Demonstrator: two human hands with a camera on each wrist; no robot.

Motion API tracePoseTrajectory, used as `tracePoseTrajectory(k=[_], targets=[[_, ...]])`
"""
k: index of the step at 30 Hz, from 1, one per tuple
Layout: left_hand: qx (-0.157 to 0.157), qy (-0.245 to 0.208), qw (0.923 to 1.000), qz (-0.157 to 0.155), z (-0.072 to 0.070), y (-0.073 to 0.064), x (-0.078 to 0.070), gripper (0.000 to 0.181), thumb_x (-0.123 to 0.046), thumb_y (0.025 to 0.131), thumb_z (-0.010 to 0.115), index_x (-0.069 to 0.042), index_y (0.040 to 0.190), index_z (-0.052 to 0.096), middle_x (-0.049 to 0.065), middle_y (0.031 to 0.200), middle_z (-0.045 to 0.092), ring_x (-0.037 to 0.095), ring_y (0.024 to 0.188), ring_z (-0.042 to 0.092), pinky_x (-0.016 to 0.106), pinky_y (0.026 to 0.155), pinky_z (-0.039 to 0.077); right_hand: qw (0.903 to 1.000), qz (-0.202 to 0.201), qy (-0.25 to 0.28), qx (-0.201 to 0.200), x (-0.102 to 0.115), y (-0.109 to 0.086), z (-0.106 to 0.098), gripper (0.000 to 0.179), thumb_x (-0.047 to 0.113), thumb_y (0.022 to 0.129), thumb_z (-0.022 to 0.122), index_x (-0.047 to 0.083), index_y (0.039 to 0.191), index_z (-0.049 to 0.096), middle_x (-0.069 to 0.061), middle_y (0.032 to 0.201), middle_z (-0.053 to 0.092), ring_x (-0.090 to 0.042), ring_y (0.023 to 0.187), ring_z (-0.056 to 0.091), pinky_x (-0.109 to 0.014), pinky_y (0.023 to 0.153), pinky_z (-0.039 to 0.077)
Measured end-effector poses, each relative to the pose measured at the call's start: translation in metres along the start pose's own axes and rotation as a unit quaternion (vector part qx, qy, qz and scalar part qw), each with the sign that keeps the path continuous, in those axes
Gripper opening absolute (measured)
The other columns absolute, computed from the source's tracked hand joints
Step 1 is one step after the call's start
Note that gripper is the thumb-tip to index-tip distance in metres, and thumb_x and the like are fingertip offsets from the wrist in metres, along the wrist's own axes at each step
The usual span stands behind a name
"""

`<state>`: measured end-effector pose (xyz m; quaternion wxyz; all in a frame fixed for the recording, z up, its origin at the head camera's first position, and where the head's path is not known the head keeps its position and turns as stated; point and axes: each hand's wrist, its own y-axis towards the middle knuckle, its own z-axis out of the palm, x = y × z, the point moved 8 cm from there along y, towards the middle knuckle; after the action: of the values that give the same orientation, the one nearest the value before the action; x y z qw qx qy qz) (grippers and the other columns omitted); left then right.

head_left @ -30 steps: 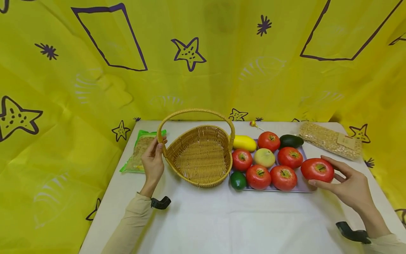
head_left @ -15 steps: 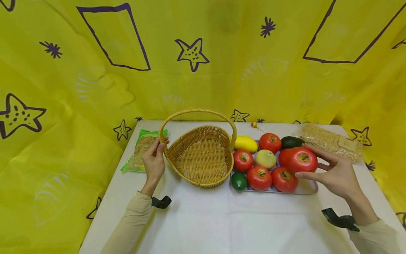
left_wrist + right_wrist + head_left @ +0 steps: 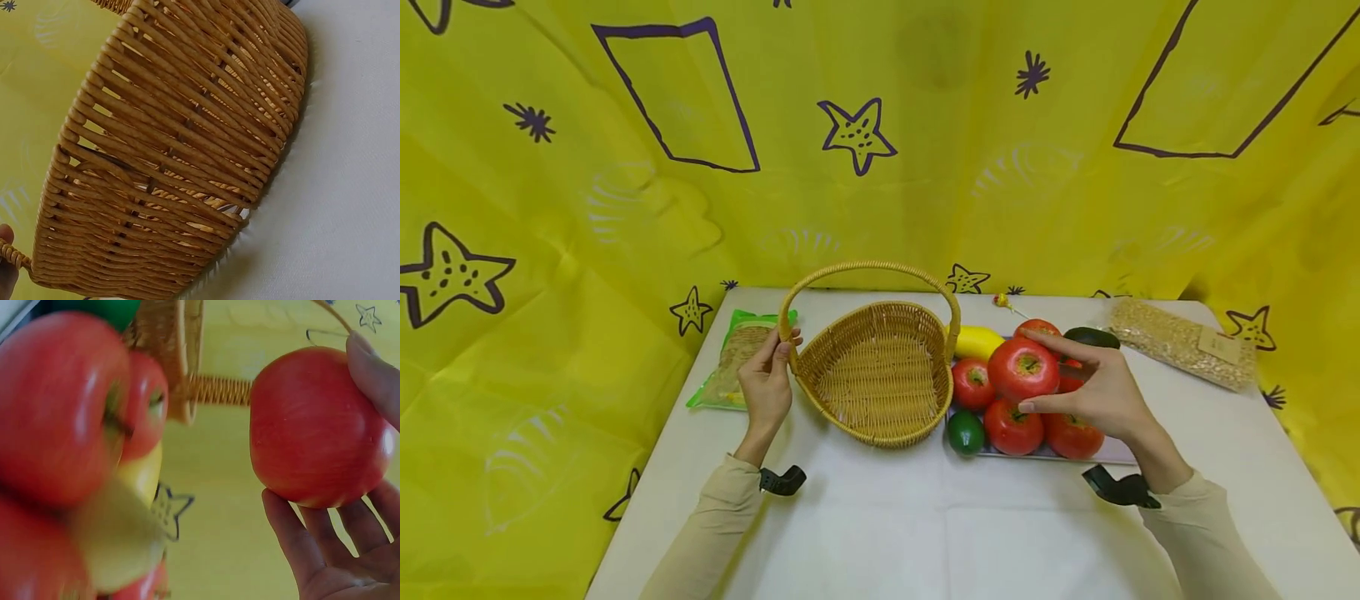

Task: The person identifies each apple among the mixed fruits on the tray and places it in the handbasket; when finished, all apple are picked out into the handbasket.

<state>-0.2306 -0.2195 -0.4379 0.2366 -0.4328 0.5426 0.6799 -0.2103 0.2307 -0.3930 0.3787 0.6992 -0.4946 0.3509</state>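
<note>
The right hand [image 3: 1097, 387] has thumb and fingers clamped on a round, glossy red fruit [image 3: 1024, 369] above the flat pale-purple tray [image 3: 1116, 452], mostly covered; a pale-yellow fruit [image 3: 119, 537] shows only in the right wrist view, blurred. The left hand [image 3: 766, 387] pinches a golden-brown woven basket [image 3: 876, 383] by its handle, fingertips partly hidden; its wrist view cuts most of that hand off.

Loads of bare table [image 3: 872, 517] along the front, so a hand could slide in there easily. Basket [image 3: 880, 383] is open on top, but the handle [image 3: 871, 266] arches across it and the left hand [image 3: 766, 392] blocks its left foot. Right side's tight: apples [image 3: 973, 384] and a green fruit [image 3: 966, 432] crowd just beside the rim.
</note>
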Motion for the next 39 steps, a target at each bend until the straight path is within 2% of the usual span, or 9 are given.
tracePoseTrajectory(k=[2,6,10,15,20,26,34,39], targets=[[0.000,0.000,1.0000,-0.003,-0.001,0.000,0.001,0.035,0.002,0.106,0.058,0.006,0.140,0.065,0.038,0.118,0.071,0.012,0.103,0.078,0.020,0.099,0.059,0.9996,-0.011,0.016,0.020,0.004,0.006,0.012,0.084,0.007,0.070,0.100,0.014,0.147,0.067,0.014,0.128,0.072,-0.003,0.105,0.072,-0.020,0.084,0.062],[0.002,0.004,1.0000,-0.008,-0.001,0.000,0.002,0.035,0.001,0.106,0.059,0.004,0.141,0.065,0.036,0.119,0.071,0.010,0.103,0.078,0.019,0.098,0.059,0.9950,-0.002,0.076,0.065,0.009,0.016,0.034,0.083,0.006,0.075,0.098,0.012,0.149,0.063,0.002,0.137,0.072,-0.008,0.115,0.073,-0.028,0.091,0.064],[0.003,0.006,1.0000,-0.007,-0.002,0.000,0.001,0.035,0.001,0.106,0.059,0.006,0.140,0.065,0.037,0.119,0.071,0.011,0.103,0.078,0.019,0.099,0.058,0.9919,0.003,0.091,0.089,0.012,0.026,0.052,0.081,0.010,0.075,0.098,0.017,0.149,0.065,-0.003,0.140,0.071,-0.018,0.118,0.073,-0.035,0.095,0.064],[0.003,0.009,0.9999,-0.006,-0.003,-0.001,0.001,0.035,0.001,0.107,0.058,0.006,0.140,0.065,0.036,0.120,0.071,0.011,0.103,0.078,0.019,0.099,0.059,0.9891,-0.017,0.094,0.112,0.023,0.035,0.077,0.082,0.012,0.072,0.100,0.017,0.147,0.066,-0.006,0.142,0.070,-0.022,0.120,0.072,-0.033,0.098,0.062],[0.003,0.009,0.9999,-0.005,-0.002,0.000,0.000,0.035,0.001,0.106,0.059,0.005,0.140,0.066,0.036,0.118,0.072,0.013,0.103,0.078,0.019,0.098,0.059,0.9820,-0.031,0.128,0.135,0.034,0.044,0.100,0.082,0.009,0.073,0.099,0.013,0.148,0.065,-0.007,0.145,0.068,-0.023,0.126,0.069,-0.031,0.101,0.061],[0.003,0.000,1.0000,0.005,-0.001,0.000,0.000,0.033,0.005,0.106,0.057,0.008,0.137,0.067,0.040,0.115,0.070,0.014,0.102,0.078,0.019,0.099,0.059,0.9806,-0.037,0.125,0.146,0.046,0.057,0.120,0.084,0.012,0.071,0.101,0.018,0.148,0.066,-0.002,0.146,0.068,-0.023,0.127,0.068,-0.037,0.101,0.062],[0.002,-0.001,0.9999,0.011,-0.002,0.000,0.001,0.032,0.005,0.105,0.058,0.009,0.136,0.067,0.039,0.115,0.071,0.011,0.102,0.077,0.019,0.099,0.059,0.9811,-0.039,0.113,0.152,0.051,0.077,0.144,0.086,0.010,0.069,0.101,0.012,0.147,0.065,-0.008,0.145,0.068,-0.028,0.125,0.069,-0.046,0.105,0.060],[0.000,-0.004,0.9999,0.011,-0.002,0.000,0.004,0.032,0.006,0.105,0.058,0.010,0.136,0.067,0.039,0.116,0.071,0.008,0.103,0.077,0.020,0.099,0.059,0.9839,-0.039,0.100,0.143,0.050,0.090,0.155,0.085,0.012,0.067,0.102,0.013,0.145,0.068,-0.007,0.141,0.070,-0.028,0.125,0.069,-0.048,0.105,0.060]])
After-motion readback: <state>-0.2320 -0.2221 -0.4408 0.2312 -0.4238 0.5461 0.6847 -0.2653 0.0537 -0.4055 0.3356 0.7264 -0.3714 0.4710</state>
